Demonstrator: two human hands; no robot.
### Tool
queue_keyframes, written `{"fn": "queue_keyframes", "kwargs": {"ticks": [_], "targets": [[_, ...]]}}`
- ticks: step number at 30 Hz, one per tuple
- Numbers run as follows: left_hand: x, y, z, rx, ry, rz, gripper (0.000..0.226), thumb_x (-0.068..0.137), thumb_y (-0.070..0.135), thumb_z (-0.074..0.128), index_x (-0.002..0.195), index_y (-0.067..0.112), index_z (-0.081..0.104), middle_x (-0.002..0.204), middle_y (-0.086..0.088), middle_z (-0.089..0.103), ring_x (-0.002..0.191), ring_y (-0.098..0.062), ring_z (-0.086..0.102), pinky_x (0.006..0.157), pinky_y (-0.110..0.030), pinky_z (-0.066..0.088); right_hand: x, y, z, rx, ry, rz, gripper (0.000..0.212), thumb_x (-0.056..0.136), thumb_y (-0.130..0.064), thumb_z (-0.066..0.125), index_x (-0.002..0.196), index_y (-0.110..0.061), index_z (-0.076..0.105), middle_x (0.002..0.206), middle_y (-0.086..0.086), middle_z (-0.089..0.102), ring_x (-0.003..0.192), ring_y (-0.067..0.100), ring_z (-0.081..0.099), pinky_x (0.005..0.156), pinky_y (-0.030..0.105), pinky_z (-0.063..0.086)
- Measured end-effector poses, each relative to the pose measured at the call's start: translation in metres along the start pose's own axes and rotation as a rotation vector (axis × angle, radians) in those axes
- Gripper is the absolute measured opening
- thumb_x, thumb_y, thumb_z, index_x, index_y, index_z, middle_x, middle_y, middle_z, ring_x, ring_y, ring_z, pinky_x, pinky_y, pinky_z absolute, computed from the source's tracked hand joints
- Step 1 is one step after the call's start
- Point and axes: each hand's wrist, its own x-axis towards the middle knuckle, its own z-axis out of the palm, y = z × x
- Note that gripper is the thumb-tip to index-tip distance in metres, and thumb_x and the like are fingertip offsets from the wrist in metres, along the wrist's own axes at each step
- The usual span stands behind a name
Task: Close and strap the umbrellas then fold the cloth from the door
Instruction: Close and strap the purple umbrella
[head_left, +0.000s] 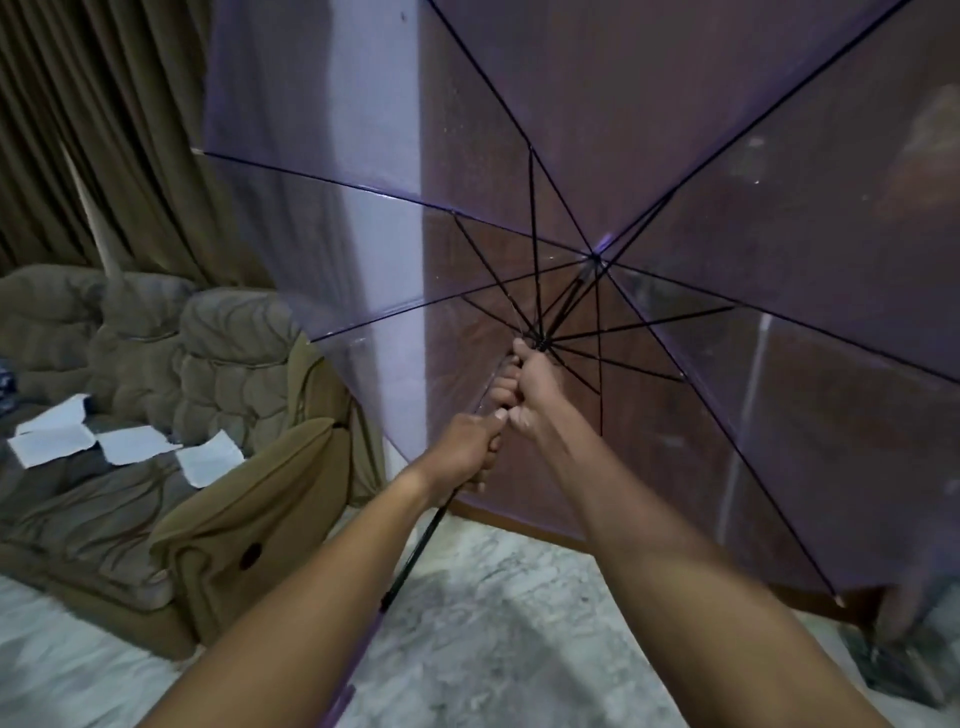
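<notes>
A see-through purple umbrella is spread open in front of me, its dark ribs fanning out from the hub. My right hand is closed around the shaft just below the runner where the ribs meet. My left hand grips the black shaft a little lower, touching the right hand. The shaft runs down toward me, ending in a purple handle at the bottom edge. Through the canopy a brown wooden door shows. No cloth is clearly visible.
A brown padded sofa with several white papers on its seat stands at the left. Brown curtains hang behind it. The floor is pale marble. Something dark lies blurred at the lower right.
</notes>
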Motion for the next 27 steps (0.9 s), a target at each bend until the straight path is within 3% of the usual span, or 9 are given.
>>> {"fn": "queue_keyframes", "kwargs": {"ticks": [3, 7, 10, 14, 16, 19, 22, 25, 27], "targets": [[0.011, 0.005, 0.029, 0.033, -0.016, 0.035, 0.047, 0.105, 0.039, 0.044, 0.065, 0.015, 0.05, 0.044, 0.006, 0.036, 0.04, -0.012, 0.03, 0.042, -0.021, 0.026, 0.002, -0.025, -0.021, -0.036, 0.078, -0.115, 0.042, 0.105, -0.022, 0.046, 0.065, -0.019, 0.032, 0.04, -0.008, 0.018, 0.029, 0.006, 0.012, 0.031, 0.013, 0.01], [0.007, -0.004, 0.041, 0.1, -0.152, -0.02, 0.046, 0.106, 0.037, 0.042, 0.078, 0.011, 0.066, 0.051, -0.001, 0.052, 0.041, -0.013, 0.048, 0.044, -0.021, 0.038, 0.002, -0.081, -0.047, -0.049, 0.125, -0.223, 0.038, 0.106, -0.017, 0.042, 0.068, -0.018, 0.034, 0.039, -0.009, 0.017, 0.029, 0.006, 0.012, 0.032, 0.013, 0.011], [-0.006, -0.024, 0.047, -0.059, -0.307, -0.112, 0.04, 0.106, 0.03, 0.042, 0.079, 0.006, 0.059, 0.049, -0.004, 0.044, 0.038, -0.014, 0.04, 0.041, -0.021, 0.033, 0.007, -0.124, -0.065, -0.033, 0.172, -0.296, 0.035, 0.106, -0.015, 0.04, 0.071, -0.017, 0.037, 0.038, -0.009, 0.017, 0.029, 0.007, 0.012, 0.035, 0.013, 0.01], [-0.004, -0.015, 0.07, -0.185, -0.268, -0.089, 0.038, 0.108, 0.03, 0.037, 0.073, 0.015, 0.044, 0.045, 0.003, 0.028, 0.034, -0.008, 0.022, 0.039, -0.017, 0.017, 0.015, -0.151, -0.073, -0.022, 0.198, -0.314, 0.043, 0.106, -0.018, 0.043, 0.065, -0.017, 0.031, 0.039, -0.007, 0.017, 0.028, 0.007, 0.012, 0.033, 0.013, 0.011], [0.004, -0.007, 0.077, -0.177, -0.251, -0.088, 0.039, 0.108, 0.032, 0.036, 0.073, 0.016, 0.043, 0.047, 0.003, 0.027, 0.036, -0.009, 0.022, 0.04, -0.017, 0.019, 0.01, -0.155, -0.071, -0.003, 0.19, -0.299, 0.041, 0.105, -0.018, 0.047, 0.066, -0.014, 0.035, 0.04, -0.006, 0.022, 0.028, 0.007, 0.017, 0.03, 0.015, 0.019], [0.018, 0.01, 0.08, -0.21, -0.23, -0.1, 0.04, 0.108, 0.032, 0.036, 0.072, 0.016, 0.042, 0.043, 0.004, 0.026, 0.033, -0.008, 0.022, 0.038, -0.014, 0.019, -0.004, -0.131, -0.066, -0.042, 0.131, -0.276, 0.038, 0.104, -0.021, 0.05, 0.068, -0.013, 0.04, 0.044, 0.0, 0.032, 0.031, 0.012, 0.037, 0.039, 0.021, 0.045], [0.028, 0.03, 0.08, -0.243, -0.209, -0.108, 0.041, 0.109, 0.031, 0.033, 0.071, 0.017, 0.04, 0.039, 0.005, 0.026, 0.028, -0.007, 0.02, 0.036, -0.009, 0.019, -0.014, -0.083, -0.058, -0.095, 0.061, -0.148, 0.036, 0.105, -0.026, 0.048, 0.073, -0.011, 0.044, 0.048, 0.006, 0.048, 0.05, 0.024, 0.059, 0.048, 0.033, 0.056], [0.032, 0.034, 0.07, -0.244, -0.217, -0.124, 0.042, 0.108, 0.034, 0.034, 0.07, 0.018, 0.039, 0.039, 0.006, 0.024, 0.026, -0.006, 0.019, 0.034, -0.008, 0.018, -0.02, -0.059, -0.048, -0.149, 0.07, -0.086, 0.03, 0.106, -0.025, 0.045, 0.081, -0.01, 0.047, 0.064, 0.007, 0.055, 0.043, 0.017, 0.059, 0.038, 0.02, 0.046], [0.032, 0.032, 0.061, -0.211, -0.228, -0.137, 0.044, 0.107, 0.036, 0.037, 0.068, 0.017, 0.041, 0.039, 0.005, 0.025, 0.026, -0.006, 0.02, 0.035, -0.009, 0.017, -0.022, -0.06, -0.042, -0.096, 0.069, -0.095, 0.039, 0.107, -0.026, 0.041, 0.071, -0.012, 0.04, 0.052, 0.0, 0.04, 0.026, 0.008, 0.037, 0.029, 0.014, 0.025]]}}
